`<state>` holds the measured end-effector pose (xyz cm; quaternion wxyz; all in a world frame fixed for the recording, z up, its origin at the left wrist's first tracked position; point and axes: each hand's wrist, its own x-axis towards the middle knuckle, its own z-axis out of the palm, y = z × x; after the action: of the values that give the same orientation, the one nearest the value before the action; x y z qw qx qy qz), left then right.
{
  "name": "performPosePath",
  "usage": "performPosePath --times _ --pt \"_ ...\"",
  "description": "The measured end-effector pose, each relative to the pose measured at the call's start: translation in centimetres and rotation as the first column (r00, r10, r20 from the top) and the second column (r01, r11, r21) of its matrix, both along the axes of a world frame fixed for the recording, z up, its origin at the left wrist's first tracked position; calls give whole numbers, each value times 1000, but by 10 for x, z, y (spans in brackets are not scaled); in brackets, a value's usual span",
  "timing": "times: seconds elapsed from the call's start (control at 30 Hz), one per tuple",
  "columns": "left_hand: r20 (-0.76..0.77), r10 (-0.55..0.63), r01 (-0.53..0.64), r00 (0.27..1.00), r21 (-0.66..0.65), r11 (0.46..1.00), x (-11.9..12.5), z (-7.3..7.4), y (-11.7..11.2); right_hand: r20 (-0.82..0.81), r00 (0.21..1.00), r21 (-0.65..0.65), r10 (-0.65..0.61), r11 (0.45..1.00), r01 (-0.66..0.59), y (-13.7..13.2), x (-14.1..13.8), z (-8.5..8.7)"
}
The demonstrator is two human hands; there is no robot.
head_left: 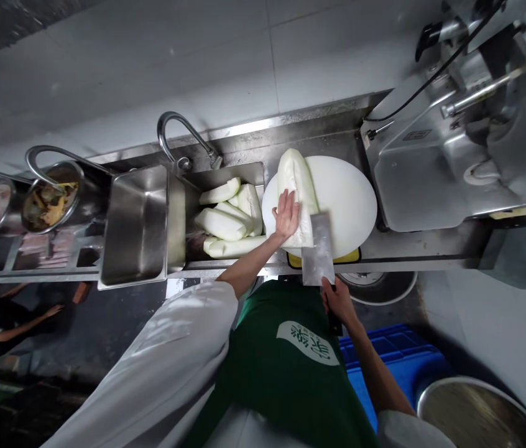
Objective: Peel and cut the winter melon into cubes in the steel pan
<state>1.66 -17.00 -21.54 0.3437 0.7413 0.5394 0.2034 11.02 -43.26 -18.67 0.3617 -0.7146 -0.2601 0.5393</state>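
A long piece of peeled pale-green melon, probably winter melon, lies on a round white cutting board. My left hand rests on it with the fingers stretched out flat. My right hand is closed round the dark handle of a cleaver. Its broad blade is by the near right end of the melon piece, over the front of the board; whether it touches the melon I cannot tell. Several more peeled melon pieces lie in the sink to the left of the board.
Left of the melon sink stands an empty metal basin beneath a curved faucet. Metal pots stand farther left. A slicing machine is at the right. Below are a blue crate and a large round pot. Another person is at far left.
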Motion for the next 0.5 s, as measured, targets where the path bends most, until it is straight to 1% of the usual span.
performPosePath --times 0.07,0.17,0.27,0.3,0.33,0.37,0.4,0.43,0.47,0.5 --pt "12 10 -10 1000 21 1000 1 -4 0 -11 1000 -5 -15 1000 15 -1 -7 -4" --pt "19 23 -24 1000 43 999 1 -7 0 -24 997 5 -72 997 72 2 -22 -15" --pt "26 14 -15 1000 59 998 -5 -3 1 -9 994 24 -109 994 109 5 -34 -23" --pt "23 -25 23 999 77 997 -9 0 1 -6 994 24 -111 994 111 5 -36 -24" --pt "12 -98 96 995 100 990 -13 5 0 -4 994 20 -107 994 108 5 -37 -24" --pt "-11 -208 208 978 123 970 -19 11 0 1 995 11 -102 995 102 6 -38 -23" --pt "-43 -347 350 937 137 927 -24 17 -1 12 995 -3 -96 995 96 6 -39 -20" --pt "-82 -495 501 865 136 854 -30 24 -1 33 995 -21 -90 996 91 6 -41 -17" --pt "-119 -625 636 771 122 762 -35 31 -2 65 994 -39 -87 995 90 7 -43 -13" --pt "-152 -723 738 674 102 667 -40 37 -2 104 991 -57 -84 994 90 8 -45 -9"
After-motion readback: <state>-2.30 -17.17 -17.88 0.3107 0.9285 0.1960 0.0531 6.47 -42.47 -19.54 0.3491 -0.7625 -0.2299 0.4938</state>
